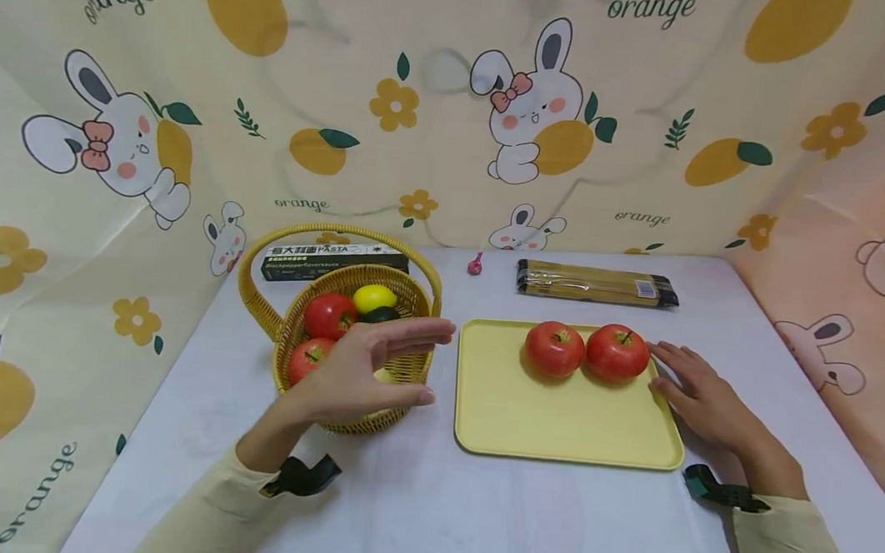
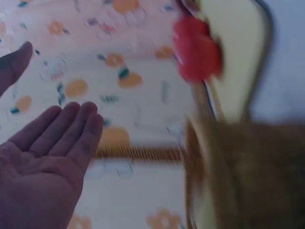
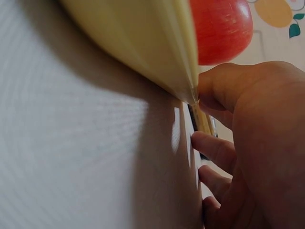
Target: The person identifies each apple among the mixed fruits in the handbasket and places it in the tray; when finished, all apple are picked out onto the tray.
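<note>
My left hand (image 1: 362,368) hovers over the woven basket (image 1: 283,368), its thumb and straight fingers spread apart with nothing between them. In the left wrist view the palm (image 2: 43,181) faces up beside the blurred basket. Inside the basket are two red apples (image 1: 329,315), a yellow lemon (image 1: 375,297) and a dark green fruit (image 1: 380,315); my hand hides part of them. My right hand (image 1: 709,403) rests at the right edge of the pale yellow tray (image 1: 555,424). Its thumb (image 3: 221,86) touches the tray's rim. Two red apples (image 1: 555,349) sit side by side on the tray.
Behind the basket lies a black pasta box (image 1: 278,268). A pack of spaghetti (image 1: 592,284) lies behind the tray, with a small pink object (image 1: 475,265) to its left. The basket's tall handle (image 1: 340,228) arches above its rim. A printed cloth (image 1: 434,142) hangs behind the table.
</note>
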{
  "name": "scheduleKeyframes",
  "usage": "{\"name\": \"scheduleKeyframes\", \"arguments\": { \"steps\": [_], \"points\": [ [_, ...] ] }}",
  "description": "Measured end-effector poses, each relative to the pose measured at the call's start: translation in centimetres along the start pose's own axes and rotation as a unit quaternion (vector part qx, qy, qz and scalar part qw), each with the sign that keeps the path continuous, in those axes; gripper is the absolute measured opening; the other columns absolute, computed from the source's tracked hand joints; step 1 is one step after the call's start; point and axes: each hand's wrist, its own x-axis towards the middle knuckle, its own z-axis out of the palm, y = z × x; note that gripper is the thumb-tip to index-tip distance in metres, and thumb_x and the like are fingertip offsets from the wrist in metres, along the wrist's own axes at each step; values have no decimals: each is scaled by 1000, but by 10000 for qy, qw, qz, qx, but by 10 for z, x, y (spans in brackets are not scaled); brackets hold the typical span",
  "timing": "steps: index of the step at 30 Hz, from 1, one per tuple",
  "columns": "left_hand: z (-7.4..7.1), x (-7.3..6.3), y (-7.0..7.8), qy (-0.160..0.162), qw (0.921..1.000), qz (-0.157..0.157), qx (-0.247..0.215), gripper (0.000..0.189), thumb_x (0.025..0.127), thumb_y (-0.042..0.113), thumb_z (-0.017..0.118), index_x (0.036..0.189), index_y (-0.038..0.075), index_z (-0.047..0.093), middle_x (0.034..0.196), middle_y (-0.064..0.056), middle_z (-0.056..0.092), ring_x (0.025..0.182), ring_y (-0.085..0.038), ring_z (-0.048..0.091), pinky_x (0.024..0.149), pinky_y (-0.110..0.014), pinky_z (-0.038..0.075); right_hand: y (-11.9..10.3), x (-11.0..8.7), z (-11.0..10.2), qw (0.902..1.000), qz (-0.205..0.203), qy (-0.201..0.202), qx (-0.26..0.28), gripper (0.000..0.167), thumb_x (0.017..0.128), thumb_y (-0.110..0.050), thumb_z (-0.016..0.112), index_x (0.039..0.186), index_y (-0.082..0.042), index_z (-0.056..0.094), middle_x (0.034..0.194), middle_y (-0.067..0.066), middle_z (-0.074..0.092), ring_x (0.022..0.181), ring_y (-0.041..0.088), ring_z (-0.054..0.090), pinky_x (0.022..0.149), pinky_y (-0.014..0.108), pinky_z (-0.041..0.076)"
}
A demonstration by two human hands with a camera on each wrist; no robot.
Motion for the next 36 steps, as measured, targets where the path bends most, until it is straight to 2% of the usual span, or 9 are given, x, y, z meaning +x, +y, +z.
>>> {"name": "scheduleKeyframes", "arguments": {
  "steps": [3, 7, 12, 14, 16, 22, 25, 30, 36],
  "points": [
    [-24, -25, -9, 100, 9994, -290, 161, 69, 92, 11, 88, 156, 9, 60, 156, -9, 65, 146, -33, 62, 119, -32, 51, 1, 0, 0, 10000, 4, 13, 5, 75, 113, -44, 58, 172, -8, 30, 173, 38, 24, 161, 66, 7, 111, 95, 17],
    [-53, -54, -19, 310, 9942, -767, 683, 66, 93, 16, 89, 154, 10, 62, 153, -9, 68, 142, -34, 64, 117, -40, 54, 2, 1, 0, 10000, -31, 16, 13, 75, 113, -43, 58, 172, -9, 30, 173, 38, 24, 160, 66, 7, 111, 95, 17],
    [-74, -76, -23, 644, 9787, -1167, 1563, 64, 93, 17, 90, 151, 11, 65, 151, -11, 69, 133, -35, 71, 109, -56, 59, 2, 1, 1, 10000, -46, 9, 18, 74, 113, -43, 58, 173, -9, 30, 173, 38, 24, 160, 66, 7, 111, 95, 18],
    [-78, -80, -23, 719, 9663, -1304, 2102, 65, 92, 20, 91, 150, 10, 65, 146, -12, 72, 129, -35, 73, 107, -59, 60, 3, 1, 1, 10000, -58, 10, 24, 74, 113, -43, 58, 172, -8, 30, 173, 38, 24, 160, 67, 7, 111, 95, 17],
    [-78, -81, -24, 706, 9501, -1453, 2669, 67, 91, 22, 92, 149, 6, 65, 143, -16, 73, 126, -37, 73, 104, -61, 61, 3, 0, 1, 10000, -89, 19, 40, 74, 113, -42, 58, 172, -8, 30, 173, 38, 25, 160, 67, 8, 111, 95, 17],
    [-68, -72, -32, 240, 8929, -1907, 4072, 73, 88, 20, 93, 147, -7, 61, 144, -27, 68, 129, -45, 67, 104, -60, 61, 4, 1, 1, 9998, -180, 84, 87, 72, 113, -39, 59, 172, -7, 31, 172, 39, 26, 159, 68, 8, 113, 94, 15],
    [-62, -67, -38, 253, 8774, -1869, 4412, 73, 85, 17, 95, 144, -11, 61, 144, -31, 66, 130, -49, 66, 107, -62, 58, 4, 1, 1, 9998, -167, 79, 86, 73, 113, -39, 59, 172, -7, 31, 172, 39, 25, 160, 67, 8, 113, 94, 15],
    [-57, -61, -45, 470, 8732, -1944, 4444, 76, 86, 19, 94, 148, -8, 60, 144, -31, 65, 129, -49, 66, 108, -64, 58, 3, 0, 1, 9998, -141, 55, 97, 73, 113, -40, 58, 172, -7, 31, 172, 39, 25, 160, 67, 8, 112, 94, 16],
    [-54, -53, -49, 543, 8817, -2142, 4169, 76, 90, 26, 91, 152, -4, 58, 147, -32, 61, 127, -50, 65, 105, -66, 59, 2, 0, 0, 9999, -124, 41, 88, 74, 113, -41, 58, 172, -7, 30, 172, 39, 25, 160, 67, 7, 111, 95, 15]
  ]
}}
